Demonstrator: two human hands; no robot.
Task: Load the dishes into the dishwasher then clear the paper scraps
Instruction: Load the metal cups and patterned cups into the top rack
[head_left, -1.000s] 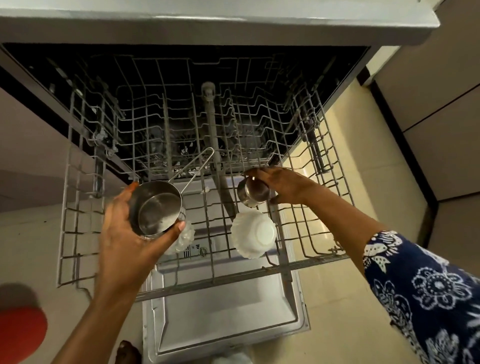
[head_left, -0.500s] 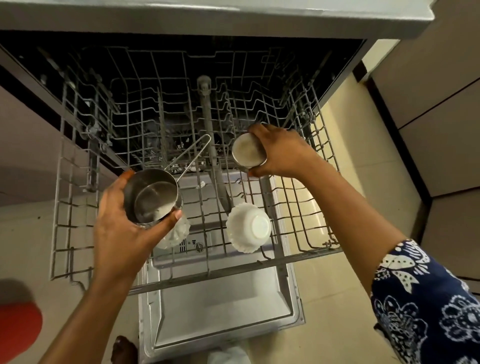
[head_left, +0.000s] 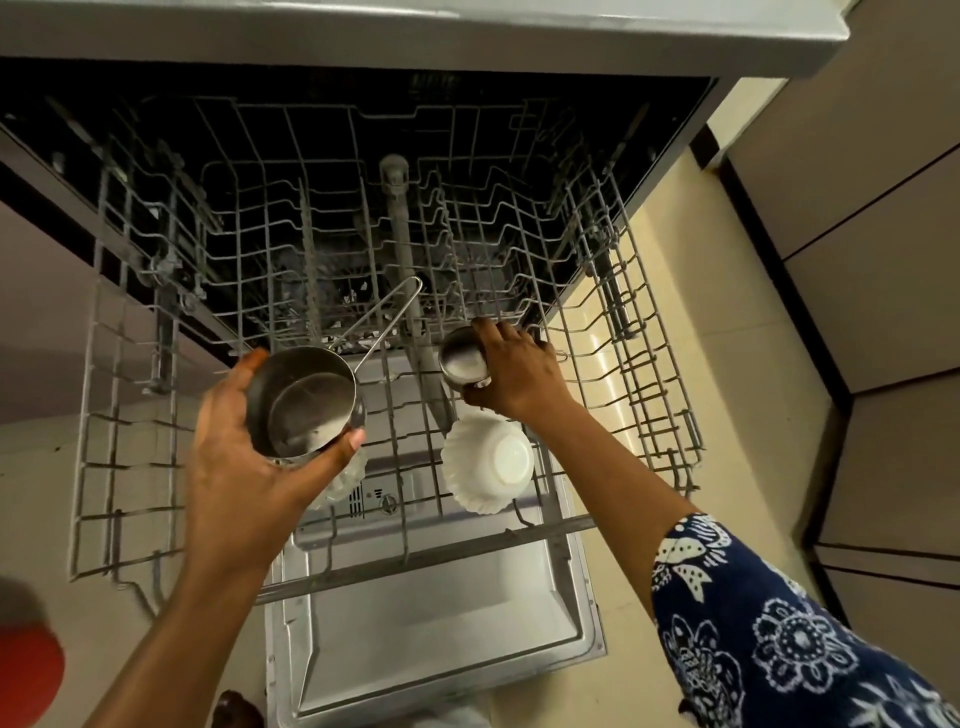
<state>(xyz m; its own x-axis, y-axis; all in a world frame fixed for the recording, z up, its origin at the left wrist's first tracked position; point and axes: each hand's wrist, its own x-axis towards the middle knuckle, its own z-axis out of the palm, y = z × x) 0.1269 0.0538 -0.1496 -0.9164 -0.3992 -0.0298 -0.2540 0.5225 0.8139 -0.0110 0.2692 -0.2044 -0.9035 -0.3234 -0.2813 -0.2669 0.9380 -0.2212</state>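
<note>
Left hand (head_left: 244, 467) grip clamped round steel saucepan (head_left: 304, 402), centre-left; right hand (head_left: 514, 374) grip clamped on steel cup (head_left: 462, 358) above dishwasher rack (head_left: 441, 552), centre.

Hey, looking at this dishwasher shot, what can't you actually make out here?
Head view only:
1. Clear dish in the rack: mostly covered by the left hand and the saucepan.
2. Small steel cup: the right hand hides whether it touches the rack.
3. Red object: cut off by the left edge, blurred.
4. Paper scraps: none in frame.
</note>
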